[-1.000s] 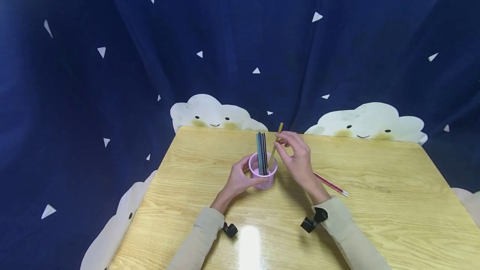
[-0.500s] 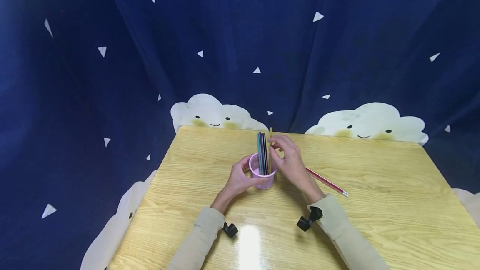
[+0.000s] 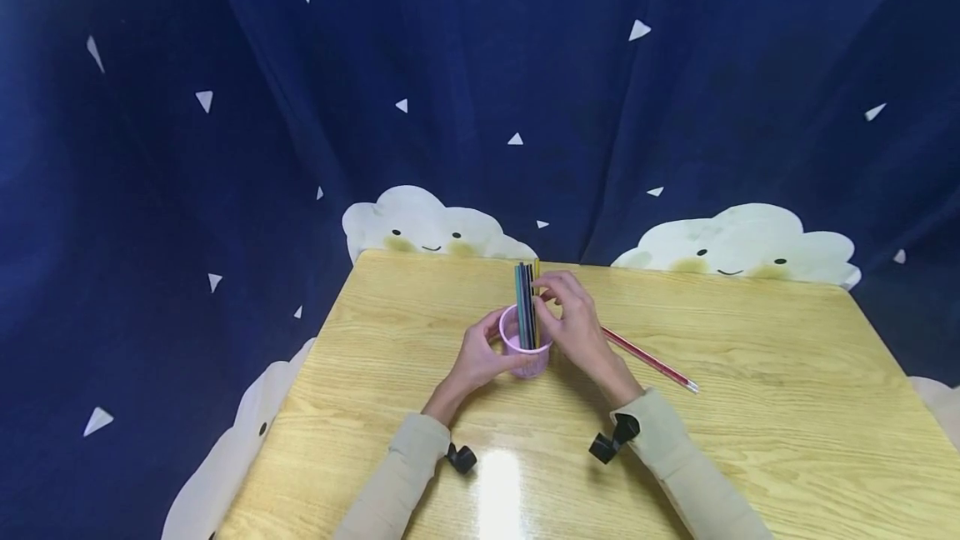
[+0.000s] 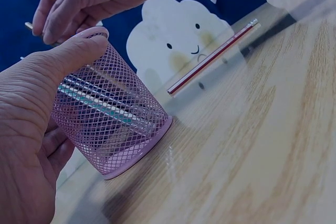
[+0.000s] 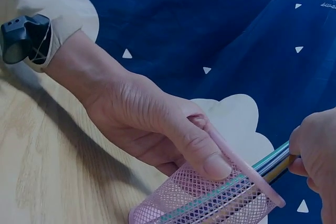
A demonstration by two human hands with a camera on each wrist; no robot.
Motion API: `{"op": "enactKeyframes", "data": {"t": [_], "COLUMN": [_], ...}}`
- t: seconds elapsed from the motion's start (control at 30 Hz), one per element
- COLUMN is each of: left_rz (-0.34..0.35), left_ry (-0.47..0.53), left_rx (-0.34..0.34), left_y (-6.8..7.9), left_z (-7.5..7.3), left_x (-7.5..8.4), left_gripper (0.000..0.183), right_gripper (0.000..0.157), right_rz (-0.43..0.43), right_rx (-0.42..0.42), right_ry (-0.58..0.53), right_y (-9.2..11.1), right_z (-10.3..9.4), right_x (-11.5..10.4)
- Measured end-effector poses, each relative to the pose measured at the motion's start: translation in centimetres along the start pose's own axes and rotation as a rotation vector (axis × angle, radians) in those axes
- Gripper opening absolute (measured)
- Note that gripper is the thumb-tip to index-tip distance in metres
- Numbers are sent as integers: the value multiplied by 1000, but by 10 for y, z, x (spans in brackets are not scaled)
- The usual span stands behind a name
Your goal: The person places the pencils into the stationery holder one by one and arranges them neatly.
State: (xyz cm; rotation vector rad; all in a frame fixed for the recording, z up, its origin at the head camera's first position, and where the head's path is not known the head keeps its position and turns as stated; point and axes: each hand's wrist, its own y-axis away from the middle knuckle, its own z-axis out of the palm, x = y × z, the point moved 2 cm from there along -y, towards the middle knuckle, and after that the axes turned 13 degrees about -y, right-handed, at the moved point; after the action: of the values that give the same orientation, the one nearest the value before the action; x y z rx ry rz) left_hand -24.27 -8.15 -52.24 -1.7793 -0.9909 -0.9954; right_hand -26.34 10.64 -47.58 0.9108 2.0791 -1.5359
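Note:
A pink mesh pencil cup (image 3: 531, 365) stands upright on the wooden table, gripped by my left hand (image 3: 480, 354) with the thumb along its rim. Several pencils lean inside, among them a teal pencil (image 3: 519, 298) and dark ones beside it. My right hand (image 3: 576, 325) is over the cup's right side, finger and thumb pinching a yellow pencil (image 3: 537, 263) whose lower part is down in the cup. In the left wrist view the left thumb (image 4: 79, 56) presses the rim. The right wrist view shows the right hand's fingers (image 5: 320, 150) close against the bundle of pencils.
A red-and-white pencil (image 3: 651, 359) lies on the table (image 3: 772, 407) to the right of the cup, partly behind the right hand in the head view. A dark blue curtain (image 3: 480, 65) with white clouds hangs behind the table's far edge.
My right hand has moved left, bringing the yellow pencil from a slant to nearly upright against the other pencils and a little lower. My left hand and the cup have stayed put.

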Motion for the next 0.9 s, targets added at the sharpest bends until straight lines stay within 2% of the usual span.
{"op": "enactKeyframes", "data": {"t": [0.17,0.43,0.73,0.9], "left_rz": [15,-1,-16,-7], "left_ry": [9,24,33,35], "left_rx": [1,-5,-3,-7], "left_y": [-2,-1,-1,-1], "left_z": [1,2,2,2], "left_x": [-2,-3,-3,-2], "left_gripper": [77,77,79,78], "right_gripper": [25,23,22,23], "right_rz": [14,49,57,31], "right_rx": [-26,-56,-30,-14], "right_ry": [18,17,80,108], "right_y": [-3,0,11,22], "right_z": [0,2,-8,-16], "right_x": [0,5,4,4]}}
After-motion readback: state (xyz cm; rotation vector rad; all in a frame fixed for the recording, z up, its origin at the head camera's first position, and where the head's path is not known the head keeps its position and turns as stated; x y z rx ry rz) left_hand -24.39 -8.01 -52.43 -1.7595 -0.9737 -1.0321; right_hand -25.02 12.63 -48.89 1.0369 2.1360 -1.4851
